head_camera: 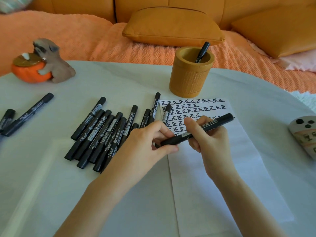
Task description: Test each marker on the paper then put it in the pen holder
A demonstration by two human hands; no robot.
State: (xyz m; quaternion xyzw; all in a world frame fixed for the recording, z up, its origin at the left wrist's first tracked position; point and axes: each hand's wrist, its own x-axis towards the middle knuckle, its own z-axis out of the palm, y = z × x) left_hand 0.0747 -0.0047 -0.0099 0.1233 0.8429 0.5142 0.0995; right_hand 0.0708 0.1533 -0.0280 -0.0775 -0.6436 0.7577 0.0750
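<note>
A black marker is held above the white paper, slanting up to the right. My right hand grips its middle. My left hand pinches its lower left end, the cap end, between thumb and fingers. Rows of black written characters fill the paper's far part. The round yellow-brown pen holder stands just beyond the paper with one black marker leaning inside. Several black markers lie in a pile left of the paper.
Two more markers lie near the table's left edge. An orange pumpkin-and-animal figurine stands at the far left. A pale patterned object sits at the right edge. An orange sofa with cushions lies beyond the white table.
</note>
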